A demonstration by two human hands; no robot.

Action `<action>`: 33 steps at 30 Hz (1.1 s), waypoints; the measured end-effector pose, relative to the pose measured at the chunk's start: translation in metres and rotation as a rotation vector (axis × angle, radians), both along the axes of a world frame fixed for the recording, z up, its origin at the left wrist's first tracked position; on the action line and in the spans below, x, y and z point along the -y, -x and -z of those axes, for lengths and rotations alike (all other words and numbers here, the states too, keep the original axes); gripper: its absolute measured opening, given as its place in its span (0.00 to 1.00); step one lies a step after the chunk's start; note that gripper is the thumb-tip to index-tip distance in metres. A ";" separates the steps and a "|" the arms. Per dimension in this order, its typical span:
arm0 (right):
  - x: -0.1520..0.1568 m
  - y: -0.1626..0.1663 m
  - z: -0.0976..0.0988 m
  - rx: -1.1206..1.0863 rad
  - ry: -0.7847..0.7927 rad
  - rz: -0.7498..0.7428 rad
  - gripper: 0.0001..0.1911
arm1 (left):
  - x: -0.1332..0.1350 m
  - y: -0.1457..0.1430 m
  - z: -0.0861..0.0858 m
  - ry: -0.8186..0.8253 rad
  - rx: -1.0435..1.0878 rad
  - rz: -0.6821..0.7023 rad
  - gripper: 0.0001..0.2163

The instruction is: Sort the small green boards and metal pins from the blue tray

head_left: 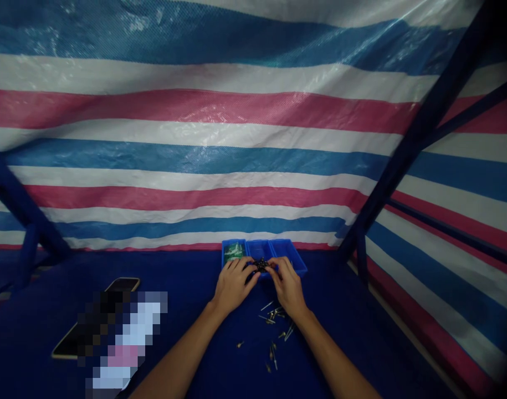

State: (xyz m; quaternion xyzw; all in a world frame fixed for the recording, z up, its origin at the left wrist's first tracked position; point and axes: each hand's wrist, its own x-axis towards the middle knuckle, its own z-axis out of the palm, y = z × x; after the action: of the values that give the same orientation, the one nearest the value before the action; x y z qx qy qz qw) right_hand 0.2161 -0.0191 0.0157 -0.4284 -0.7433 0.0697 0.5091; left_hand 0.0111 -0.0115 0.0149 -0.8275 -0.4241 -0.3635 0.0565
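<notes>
Both hands meet over the front edge of a row of blue plastic bins (292, 256) at the back of a dark blue table. My left hand (233, 284) and my right hand (287, 284) have their fingers curled around a small dark part (260, 265) held between them. The left bin holds green pieces (233, 250). Several small metal pins (274, 327) lie scattered on the table under my right wrist. What the dark part is cannot be made out.
A phone (122, 285) lies on the table at the left, beside a blurred patch. A blue, pink and white striped tarp (203, 138) hangs behind the table. Dark blue frame bars (406, 155) slant down at right and left.
</notes>
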 end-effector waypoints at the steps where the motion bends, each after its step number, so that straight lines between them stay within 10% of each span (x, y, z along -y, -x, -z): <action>1: 0.000 0.000 0.000 -0.004 -0.001 -0.002 0.08 | 0.000 0.000 0.000 0.000 -0.001 -0.001 0.08; 33: 0.002 0.002 0.003 -0.013 0.035 0.002 0.07 | 0.002 0.000 -0.002 0.010 -0.001 0.000 0.09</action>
State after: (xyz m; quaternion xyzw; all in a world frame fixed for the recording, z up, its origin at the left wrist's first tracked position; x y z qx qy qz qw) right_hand 0.2138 -0.0212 0.0124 -0.4376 -0.7383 0.0849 0.5063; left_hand 0.0109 -0.0134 0.0172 -0.8280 -0.4258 -0.3611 0.0527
